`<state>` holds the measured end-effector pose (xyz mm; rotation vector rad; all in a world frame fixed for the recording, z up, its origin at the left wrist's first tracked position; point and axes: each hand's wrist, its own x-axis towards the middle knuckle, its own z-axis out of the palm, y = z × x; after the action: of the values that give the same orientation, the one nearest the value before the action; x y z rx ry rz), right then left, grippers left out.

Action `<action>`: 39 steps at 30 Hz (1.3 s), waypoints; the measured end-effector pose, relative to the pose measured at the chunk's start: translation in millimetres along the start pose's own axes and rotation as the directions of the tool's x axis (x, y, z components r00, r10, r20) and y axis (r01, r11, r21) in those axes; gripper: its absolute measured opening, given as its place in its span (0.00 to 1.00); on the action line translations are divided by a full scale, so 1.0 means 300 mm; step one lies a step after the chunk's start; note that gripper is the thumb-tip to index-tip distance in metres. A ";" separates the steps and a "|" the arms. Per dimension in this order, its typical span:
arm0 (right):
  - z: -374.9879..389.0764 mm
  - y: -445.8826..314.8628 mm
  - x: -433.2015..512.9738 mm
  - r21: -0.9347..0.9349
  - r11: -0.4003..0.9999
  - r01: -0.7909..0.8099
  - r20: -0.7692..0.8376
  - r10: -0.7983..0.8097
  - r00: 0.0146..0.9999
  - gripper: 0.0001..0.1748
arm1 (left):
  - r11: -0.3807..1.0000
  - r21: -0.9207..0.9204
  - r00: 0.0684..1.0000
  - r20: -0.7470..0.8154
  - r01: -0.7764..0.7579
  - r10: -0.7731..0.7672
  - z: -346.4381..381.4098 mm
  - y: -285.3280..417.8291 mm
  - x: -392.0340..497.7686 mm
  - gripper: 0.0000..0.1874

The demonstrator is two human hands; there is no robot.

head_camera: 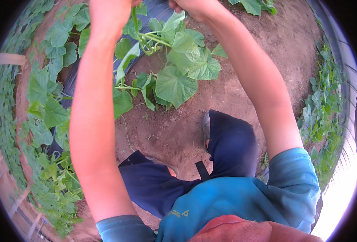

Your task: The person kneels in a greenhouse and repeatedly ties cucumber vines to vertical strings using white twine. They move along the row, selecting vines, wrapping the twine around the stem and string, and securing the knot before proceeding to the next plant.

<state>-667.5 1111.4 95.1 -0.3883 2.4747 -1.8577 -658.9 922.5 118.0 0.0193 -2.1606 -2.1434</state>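
Observation:
Both forearms reach up to the top rim of the picture, where the fingers are mostly cut off. My left hand point(118, 6) is beside the upright green stem of a cucumber-like vine point(135, 19); whether it grips the stem cannot be made out. Curled fingers of my right hand point(190, 6) show above a leaf, and what they hold, if anything, is hidden. Between the forearms hang broad lobed leaves point(177, 84), several curling tendrils and thin side stems. Black plastic mulch film point(158, 13) lies beneath the vine.
Bare brown soil point(166, 130) lies around my feet. A leafy row point(45, 106) runs along the left, with more planted rows beyond it. Another row point(323, 99) curves along the right edge, beside pale sheeting point(346, 60). A pale post point(11, 59) stands at far left.

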 end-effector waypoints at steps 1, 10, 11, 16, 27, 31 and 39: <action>-0.012 -0.048 -0.013 -0.141 0.990 0.004 0.005 -0.003 1.000 0.05 | 0.999 0.007 0.998 -0.043 0.040 -0.039 -0.005 0.000 0.002 0.05; -0.052 -0.287 -0.006 0.049 0.916 -0.398 -0.044 0.400 0.916 0.08 | 0.991 -0.043 0.991 -0.037 0.130 -0.131 -0.031 0.040 0.005 0.09; -0.055 -0.266 -0.010 0.090 0.901 -0.424 -0.006 0.426 0.905 0.07 | 0.989 -0.029 0.988 -0.039 0.146 -0.147 -0.026 0.044 -0.004 0.09; -0.057 -0.219 -0.027 0.225 0.830 -0.511 0.137 0.493 0.859 0.09 | 0.971 -0.061 0.971 -0.054 0.229 -0.233 -0.006 0.065 -0.050 0.10; -0.018 -0.214 -0.024 0.314 0.819 -0.480 0.173 0.448 0.877 0.17 | 0.968 0.060 0.968 -0.076 0.244 -0.239 0.009 0.078 -0.086 0.10; -0.017 -0.177 -0.014 0.400 0.778 -0.485 0.210 0.438 0.874 0.17 | 0.971 0.012 0.969 -0.066 0.239 -0.238 0.003 0.053 -0.089 0.12; 0.016 -0.145 -0.015 0.727 0.379 -0.572 0.316 0.555 0.769 0.09 | 0.956 -0.018 0.951 -0.102 0.291 -0.292 0.015 0.139 -0.106 0.13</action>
<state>-654.2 1096.5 134.3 0.4447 1.1772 -2.2590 -625.1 929.8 157.7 0.4680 -2.2131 -2.2338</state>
